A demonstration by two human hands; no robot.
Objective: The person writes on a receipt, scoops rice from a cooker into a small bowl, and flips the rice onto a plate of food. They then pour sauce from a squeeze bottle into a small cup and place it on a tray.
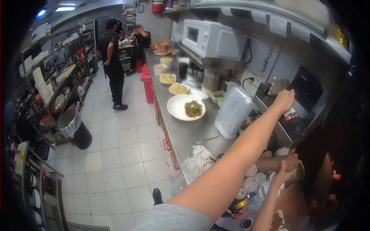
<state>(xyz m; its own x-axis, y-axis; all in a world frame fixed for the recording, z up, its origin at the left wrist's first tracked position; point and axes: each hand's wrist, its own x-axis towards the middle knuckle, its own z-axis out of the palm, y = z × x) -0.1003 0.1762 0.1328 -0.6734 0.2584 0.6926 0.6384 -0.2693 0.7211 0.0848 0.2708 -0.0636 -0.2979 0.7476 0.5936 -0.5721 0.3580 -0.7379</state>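
My left hand (284, 101), on the bare arm crossing the view, is closed in front of a black Epson printer (306, 86). A grey, rough-looking block (278, 86) is just beyond its fingers; whatever the fingers hold is hidden. Lower right, my right hand (282, 177) is closed around a tilted brownish cylinder (271, 163), seemingly a sauce bottle, blurred. White-capped squeeze bottles (251, 184) crowd beneath it. On the steel counter (179, 133), a white plate (175, 109) carries browned food with green topping (193, 109).
A plastic-wrapped stack (234, 111) stands by my left forearm. A cloth (199, 159) and red pen (207, 139) lie nearby. Bowls of pale food (179, 89) line the counter below a microwave (214, 38). A person in black (111, 65) stands in the aisle near a bin (79, 133).
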